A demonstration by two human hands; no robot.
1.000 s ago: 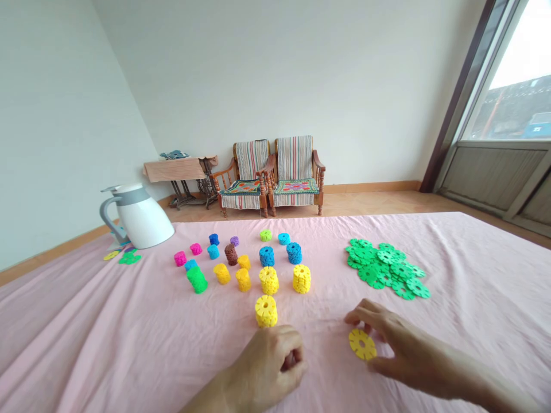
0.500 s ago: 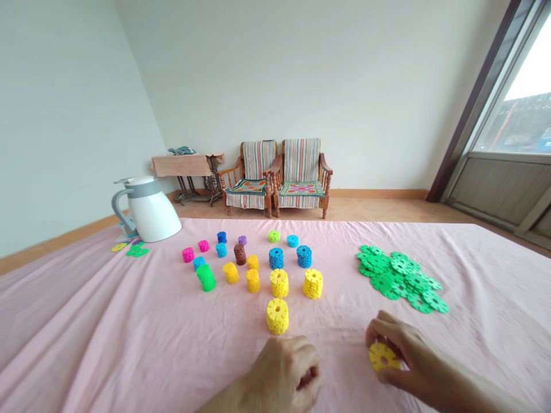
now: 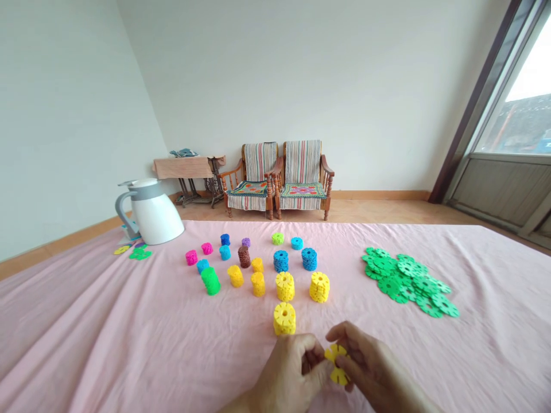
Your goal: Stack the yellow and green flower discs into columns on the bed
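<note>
1 yellow disc (image 3: 339, 376) in right hand (image 3: 369, 362), left hand (image 3: 291, 367) beside it.

The disc (image 3: 333, 353) shines plain bright yellow, and three stacks (image 3: 284, 322) match it; three amber stacks (image 3: 257, 287) glow warmer. The other stacks (image 3: 309, 263) I see run through light and dark blues, hot pink, purple, brown, lime and green. The pile (image 3: 400, 278) is green all over. Beneath it all, the cloth (image 3: 163, 338) is a plain pale pink. The jug (image 3: 161, 218) is white and grey. Across the room, brown chairs (image 3: 328, 167) wear pale covers (image 3: 303, 159) striped with red, and multicoloured patterned seats (image 3: 302, 191).
</note>
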